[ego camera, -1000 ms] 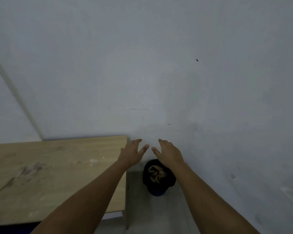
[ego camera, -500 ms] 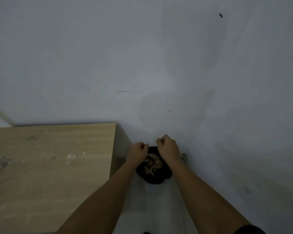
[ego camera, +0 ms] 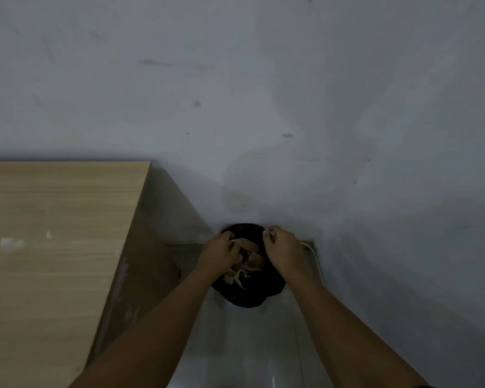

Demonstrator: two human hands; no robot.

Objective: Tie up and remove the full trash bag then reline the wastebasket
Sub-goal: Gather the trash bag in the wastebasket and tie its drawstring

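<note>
Both hands (ego camera: 251, 249) — gripping trash bag (ego camera: 247, 294) rim

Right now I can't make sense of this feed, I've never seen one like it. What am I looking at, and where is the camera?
There is no machine here: a person's two bare arms reach forward, filmed by one wide-angle camera on their head, looking down. The left hand and right hand both have their fingers curled on the rim of a black trash bag in a corner of the grey wall. The bag is open at the top, showing crumpled brownish waste. The wastebasket itself is hidden under the bag. A wooden table stands to the left. A pale cable runs along the floor by the right wall.
</note>
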